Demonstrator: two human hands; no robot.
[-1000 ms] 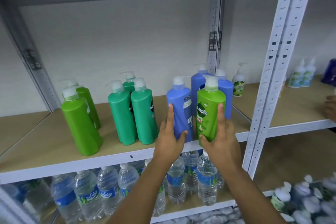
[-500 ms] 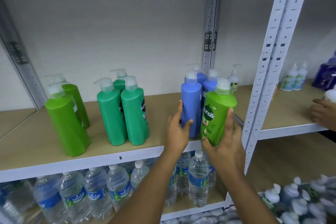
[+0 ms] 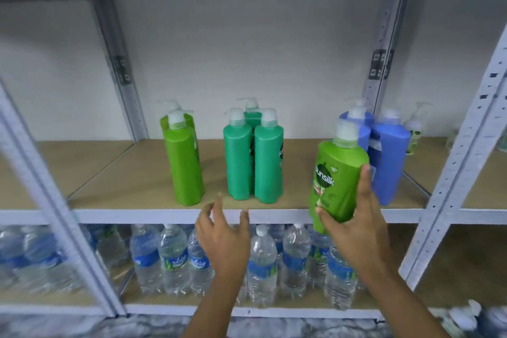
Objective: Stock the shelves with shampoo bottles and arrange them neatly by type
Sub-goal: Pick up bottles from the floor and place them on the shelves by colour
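gripping the lime bottle (image 3: 338,181) low round its body, the right hand (image 3: 354,223) carries a likely heavy, smooth, rigid thing; left hand (image 3: 222,236) loose, holding nothing.

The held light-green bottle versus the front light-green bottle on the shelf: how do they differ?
The held bottle is tilted, off the shelf, gripped by the right hand; the shelf bottle stands upright, untouched. The held bottle shows its Sunsilk label; the shelf bottle shows a plain side. Both are light green with white pump tops.
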